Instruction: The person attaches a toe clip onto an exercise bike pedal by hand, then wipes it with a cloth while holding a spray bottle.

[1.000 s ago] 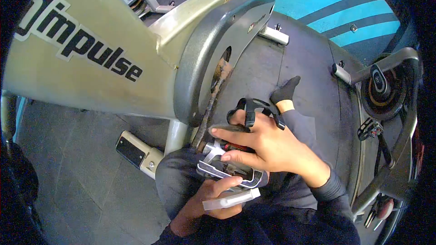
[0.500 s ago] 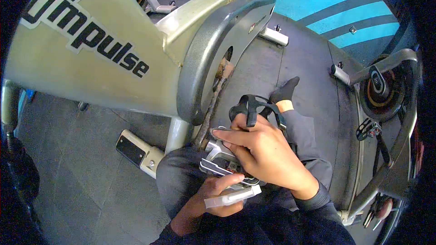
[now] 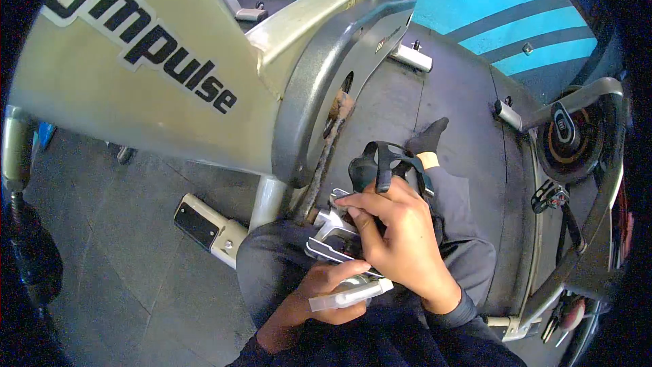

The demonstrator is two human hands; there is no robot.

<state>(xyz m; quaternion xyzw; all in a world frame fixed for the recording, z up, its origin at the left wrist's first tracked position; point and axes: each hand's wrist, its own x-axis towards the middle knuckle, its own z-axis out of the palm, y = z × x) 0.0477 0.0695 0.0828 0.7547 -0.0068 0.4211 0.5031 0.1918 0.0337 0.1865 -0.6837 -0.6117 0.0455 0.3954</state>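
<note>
Gripping the pedal (image 3: 334, 234), right hand (image 3: 401, 231); left hand (image 3: 319, 295) below.

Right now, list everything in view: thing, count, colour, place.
bike frame: one, beige, black lettering, upper left.
flywheel guard: one, grey, centre.
crank: one, rusty, below the guard.
pedal: one, silver, at the crank's end, under the right hand.
strap: one, black, above the pedal.
foot bar: one, beige, black cap, lower left floor.
second bike: one, grey, right edge.
floor: dark grey; teal beyond.
sock: one, black, centre.
left hand: holds a white tube.
right hand: on the pedal.
</note>
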